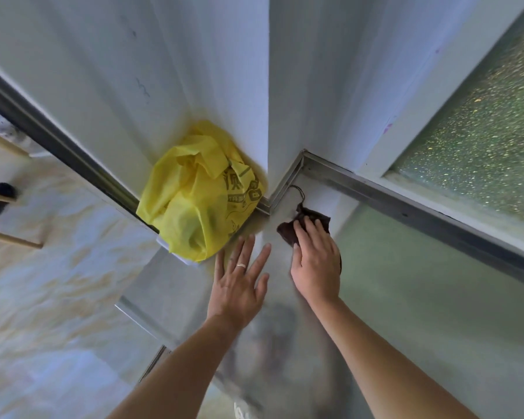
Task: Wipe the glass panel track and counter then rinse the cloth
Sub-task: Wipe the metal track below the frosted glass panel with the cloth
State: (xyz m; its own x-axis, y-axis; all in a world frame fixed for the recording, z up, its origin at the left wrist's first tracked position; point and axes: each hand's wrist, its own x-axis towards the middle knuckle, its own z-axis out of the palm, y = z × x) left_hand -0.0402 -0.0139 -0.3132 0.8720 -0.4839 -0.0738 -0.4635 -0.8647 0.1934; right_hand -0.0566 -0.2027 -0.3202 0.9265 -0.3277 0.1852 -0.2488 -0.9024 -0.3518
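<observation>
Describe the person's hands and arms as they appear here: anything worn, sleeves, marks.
Both forearms are bare right to the frame's lower edge; no sleeves, watch or bracelets show. The left hand wears a thin, pale band ring on one finger and has a small dark smudge near a knuckle. The right hand shows no rings or gloves. Nails look short and unpainted.

Soft daylight, blurred wide-angle edges

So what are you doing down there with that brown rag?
A person is wiping a ledge in the corner by a window. The right hand presses a dark brown cloth flat on the ledge, just below the metal track. The left hand rests open on the surface beside it. A crumpled yellow plastic bag sits in the corner to the left, near the left hand's fingertips.
</observation>
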